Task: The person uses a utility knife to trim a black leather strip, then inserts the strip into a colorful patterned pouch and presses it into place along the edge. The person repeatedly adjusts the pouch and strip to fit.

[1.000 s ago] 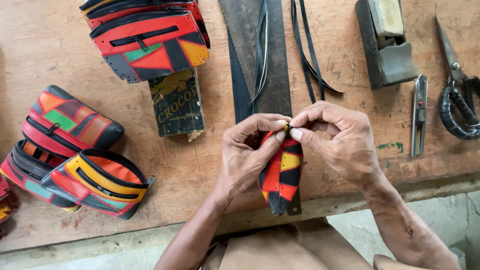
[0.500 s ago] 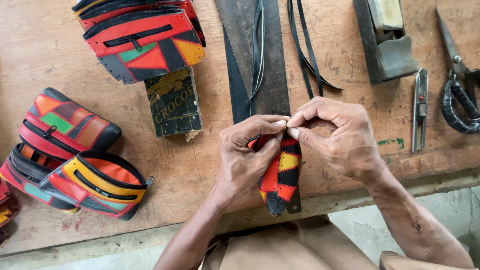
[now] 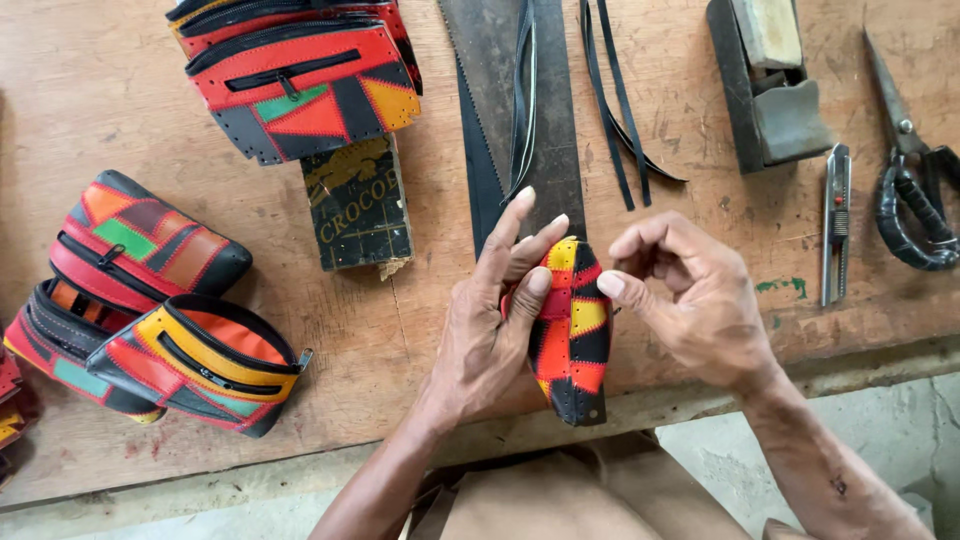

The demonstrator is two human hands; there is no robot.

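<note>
A small patchwork pouch (image 3: 572, 335) in red, orange, yellow and black stands on edge at the near side of the wooden workbench (image 3: 90, 90). My left hand (image 3: 490, 320) holds it from the left, thumb and fingers pressed on its side, index finger stretched upward. Just right of the pouch hovers my right hand (image 3: 690, 300), fingers curled and thumb pointing at the pouch, holding nothing that I can see.
Finished patchwork pouches lie stacked at the left (image 3: 150, 310) and top (image 3: 300, 80). A dark printed block (image 3: 358, 205), a saw blade (image 3: 510, 110), black leather strips (image 3: 615, 100), a grey block tool (image 3: 770, 80), a utility knife (image 3: 835, 220) and scissors (image 3: 915, 190) lie behind.
Both hands were pinched together over the pouch's top end. Now they have come apart: the right hand has drawn off to the right, the left fingers have straightened, and the pouch's top shows.
</note>
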